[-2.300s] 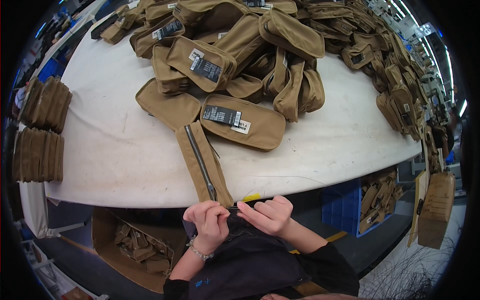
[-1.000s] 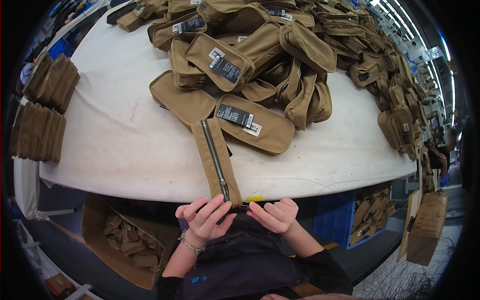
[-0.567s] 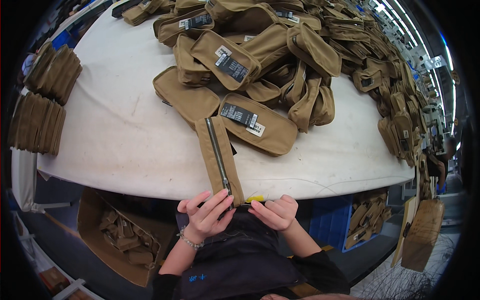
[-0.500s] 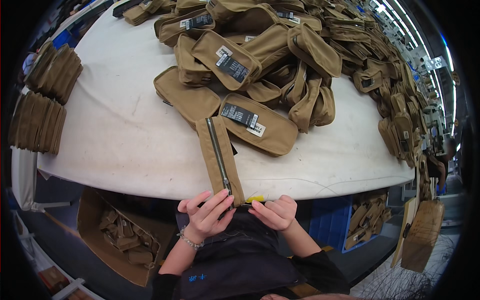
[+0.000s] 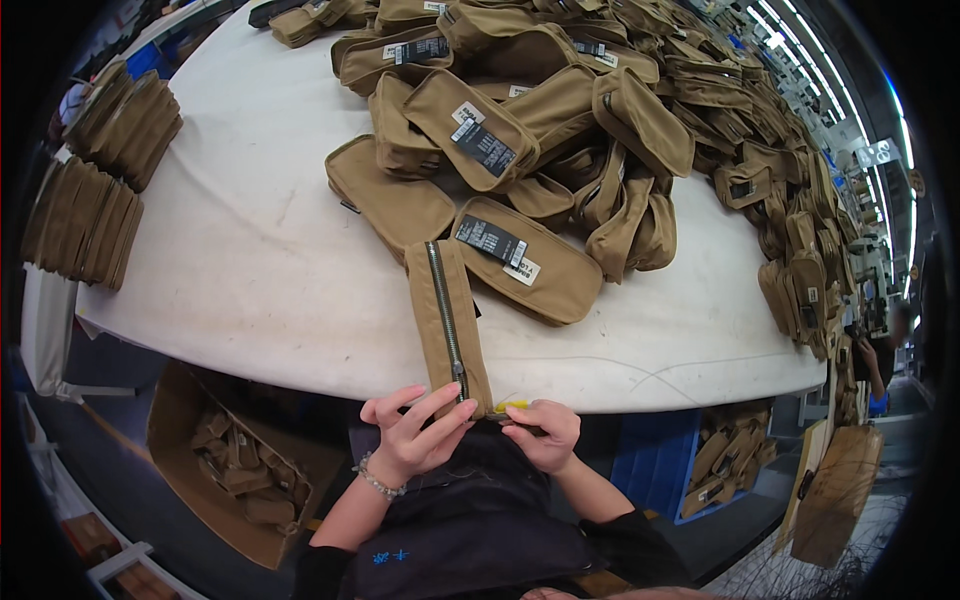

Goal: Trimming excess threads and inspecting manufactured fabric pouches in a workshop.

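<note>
A brown fabric pouch (image 5: 447,310) lies with its long metal zipper facing up, its near end over the table's front edge. My left hand (image 5: 415,437) grips that near end, fingertips pressed beside the zipper pull. Close by at the right, my right hand (image 5: 545,435) is closed around a small dark metal tool (image 5: 498,417), whose tip reaches the pouch's near corner. Fingers hide most of the tool, so its exact kind is unclear. A small yellow object (image 5: 512,406) shows just above the right fingertips. Beyond the held pouch lies another brown pouch with a black label (image 5: 550,275).
More brown pouches (image 5: 470,130) are heaped across the white table (image 5: 240,240), spreading to the far right. Flat brown stacks (image 5: 85,230) stand at the left. Below the table are a cardboard box (image 5: 180,440) and a blue crate (image 5: 655,460), both holding brown pieces.
The view has shifted slightly. My right hand has turned and drawn its fingers in more tightly around the tool at the pouch's corner. The left hand keeps its grip.
</note>
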### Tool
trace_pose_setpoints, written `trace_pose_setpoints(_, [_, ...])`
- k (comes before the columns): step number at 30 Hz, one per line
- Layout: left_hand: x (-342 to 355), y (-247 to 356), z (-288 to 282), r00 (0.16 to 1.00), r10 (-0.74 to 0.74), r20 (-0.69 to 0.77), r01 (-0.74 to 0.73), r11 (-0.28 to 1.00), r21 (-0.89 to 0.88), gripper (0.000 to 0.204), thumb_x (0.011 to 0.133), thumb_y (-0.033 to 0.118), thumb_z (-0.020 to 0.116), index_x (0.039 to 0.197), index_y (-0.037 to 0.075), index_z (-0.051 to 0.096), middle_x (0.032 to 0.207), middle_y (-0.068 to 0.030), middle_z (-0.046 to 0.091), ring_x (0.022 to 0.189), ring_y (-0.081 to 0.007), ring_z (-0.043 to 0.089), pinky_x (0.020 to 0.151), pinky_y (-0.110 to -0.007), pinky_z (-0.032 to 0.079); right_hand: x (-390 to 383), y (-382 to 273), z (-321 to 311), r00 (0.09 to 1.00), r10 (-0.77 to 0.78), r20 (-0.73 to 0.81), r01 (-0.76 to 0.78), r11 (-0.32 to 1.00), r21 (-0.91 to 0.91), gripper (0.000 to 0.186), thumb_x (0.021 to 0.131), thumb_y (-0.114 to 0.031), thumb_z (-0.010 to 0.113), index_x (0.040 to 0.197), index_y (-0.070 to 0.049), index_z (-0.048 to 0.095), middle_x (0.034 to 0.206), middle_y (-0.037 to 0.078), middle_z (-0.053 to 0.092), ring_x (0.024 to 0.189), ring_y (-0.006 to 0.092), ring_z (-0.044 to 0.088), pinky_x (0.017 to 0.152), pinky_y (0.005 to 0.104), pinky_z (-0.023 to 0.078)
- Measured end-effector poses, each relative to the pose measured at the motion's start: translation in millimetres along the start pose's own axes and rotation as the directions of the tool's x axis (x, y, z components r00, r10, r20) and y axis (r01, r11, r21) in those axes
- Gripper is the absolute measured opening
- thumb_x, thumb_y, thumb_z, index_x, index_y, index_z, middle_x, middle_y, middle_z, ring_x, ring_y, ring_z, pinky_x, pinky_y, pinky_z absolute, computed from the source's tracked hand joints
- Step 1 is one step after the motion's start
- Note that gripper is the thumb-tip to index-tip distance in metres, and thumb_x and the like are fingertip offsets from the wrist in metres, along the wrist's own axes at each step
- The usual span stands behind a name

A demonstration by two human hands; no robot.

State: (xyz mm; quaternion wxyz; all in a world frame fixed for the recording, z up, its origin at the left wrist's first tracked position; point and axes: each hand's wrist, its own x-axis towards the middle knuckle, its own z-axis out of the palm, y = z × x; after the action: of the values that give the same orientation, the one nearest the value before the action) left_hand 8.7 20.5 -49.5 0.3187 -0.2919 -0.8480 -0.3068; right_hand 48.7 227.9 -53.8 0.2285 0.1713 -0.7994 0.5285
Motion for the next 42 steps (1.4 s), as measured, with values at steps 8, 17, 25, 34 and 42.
trace_pose_setpoints(8, [0.7, -3.5, 2.0, 0.999, 0.037, -0.016, -0.037, 0.999, 0.001, 0.028, 0.071, 0.030, 0.078, 0.099, 0.029, 0.074, 0.112, 0.0100, 0.065, 0.108, -0.0157, 0.046, 0.092, -0.032, 0.026, -14.3, -5.4, 6.4, 0.866, 0.488, 0.110, -0.480, 0.749, 0.457, 0.020, 0.082, -0.002, 0.074, 0.100, 0.005, 0.069, 0.093, 0.010, 0.071, 0.078, 0.0115, 0.064, 0.069, 0.0234, 0.049])
trace_pose_setpoints(17, [-1.3, -4.1, 5.6, 0.999, 0.025, -0.025, -0.026, 0.999, -0.020, 0.029, 0.070, 0.030, 0.078, 0.099, 0.031, 0.074, 0.113, 0.0121, 0.065, 0.108, -0.0138, 0.045, 0.092, -0.032, 0.025, -19.7, 1.8, 4.1, 0.667, 0.588, 0.457, -0.614, 0.087, 0.785, 0.016, 0.091, -0.009, 0.066, 0.102, 0.003, 0.067, 0.083, 0.004, 0.065, 0.058, 0.0044, 0.041, 0.050, 0.0195, 0.029])
trace_pose_setpoints(25, [-2.0, -5.1, 7.1, 0.999, 0.023, -0.031, -0.024, 0.999, -0.032, 0.030, 0.070, 0.030, 0.078, 0.099, 0.031, 0.074, 0.113, 0.0122, 0.065, 0.109, -0.0139, 0.045, 0.092, -0.032, 0.025, -23.6, 3.8, 2.3, 0.638, 0.616, 0.462, -0.631, 0.075, 0.772, 0.022, 0.086, -0.010, 0.072, 0.102, 0.004, 0.068, 0.082, 0.007, 0.068, 0.058, 0.0064, 0.048, 0.051, 0.0207, 0.036])
trace_pose_setpoints(34, [-3.2, -5.7, 8.1, 0.999, 0.028, -0.039, -0.029, 0.999, -0.037, 0.030, 0.070, 0.030, 0.079, 0.099, 0.031, 0.074, 0.113, 0.0122, 0.065, 0.108, -0.0140, 0.045, 0.092, -0.032, 0.024, -4.5, 1.7, -8.7, 0.988, -0.154, -0.024, 0.146, 0.970, -0.195, 0.037, 0.065, -0.014, 0.086, 0.097, -0.003, 0.072, 0.066, 0.004, 0.063, 0.049, 0.0152, 0.055, 0.047, 0.0261, 0.039])
trace_pose_setpoints(42, [-4.0, -4.9, 9.4, 0.999, 0.015, -0.042, -0.017, 0.999, -0.044, 0.027, 0.072, 0.032, 0.078, 0.099, 0.031, 0.074, 0.113, 0.0126, 0.065, 0.110, -0.0132, 0.044, 0.093, -0.032, 0.024, 8.7, 4.3, -6.4, 0.952, -0.298, 0.073, 0.305, 0.892, -0.335, 0.039, 0.064, -0.016, 0.085, 0.099, -0.004, 0.071, 0.066, 0.001, 0.063, 0.048, 0.0105, 0.052, 0.044, 0.0253, 0.029])
